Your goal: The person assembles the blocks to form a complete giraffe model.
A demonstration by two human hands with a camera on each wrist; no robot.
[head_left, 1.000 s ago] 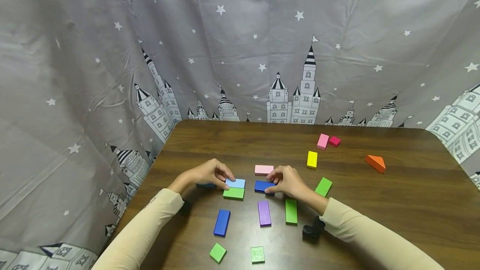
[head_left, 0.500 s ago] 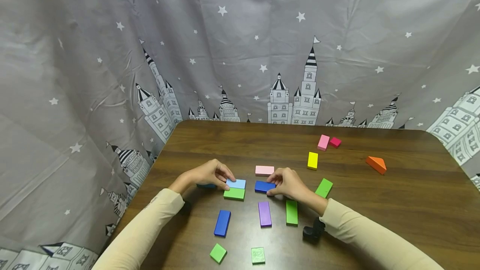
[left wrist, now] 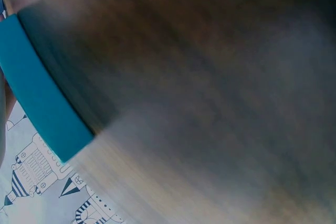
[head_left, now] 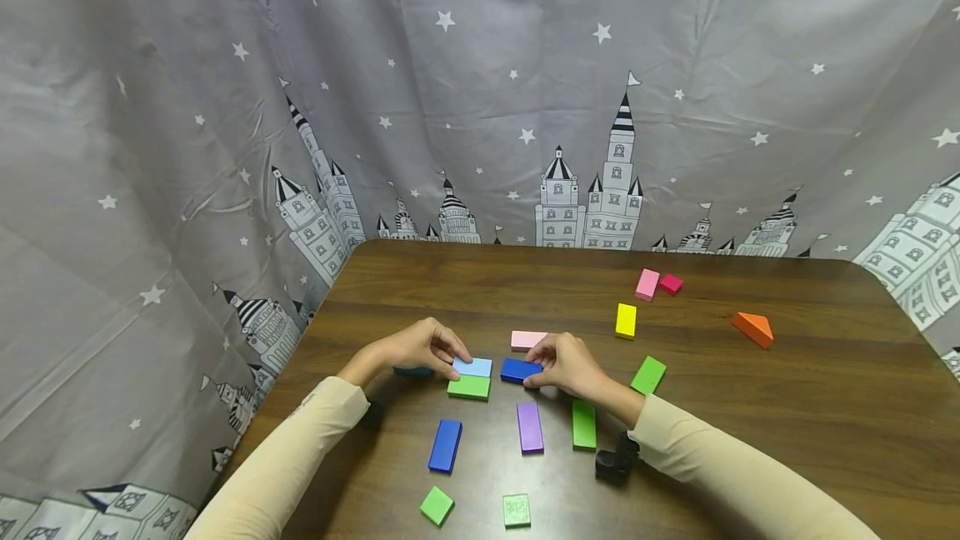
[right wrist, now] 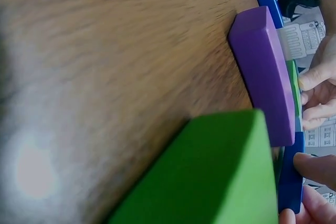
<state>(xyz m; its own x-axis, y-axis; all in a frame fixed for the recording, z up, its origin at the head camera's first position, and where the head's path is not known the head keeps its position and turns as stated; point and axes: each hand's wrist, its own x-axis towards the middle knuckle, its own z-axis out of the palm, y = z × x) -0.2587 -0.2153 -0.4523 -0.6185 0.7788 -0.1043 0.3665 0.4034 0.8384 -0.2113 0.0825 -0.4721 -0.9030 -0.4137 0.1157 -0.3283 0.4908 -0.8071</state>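
My left hand (head_left: 422,348) pinches a light blue block (head_left: 476,367) at its left end. That block lies flat along the far side of a green block (head_left: 468,388), long edges together. To the right, my right hand (head_left: 572,369) grips a dark blue block (head_left: 517,371) between thumb and fingers, low over the table, a small gap from the light blue one. A pale pink block (head_left: 527,341) lies just behind it, partly covered by the fingers. In the right wrist view the thumb sits on the dark blue block (right wrist: 290,187). A teal block (left wrist: 44,90) fills the left wrist view's edge.
Nearer me on the wooden table lie a blue block (head_left: 445,446), a purple block (head_left: 529,427), a green block (head_left: 583,425) and two small green squares. Beyond my right hand are yellow (head_left: 626,321), pink and red blocks and an orange triangle (head_left: 753,328). A grey curtain hangs behind.
My right hand has slid the dark blue block slightly left, closer to the light blue and green pair. The left hand keeps its place.
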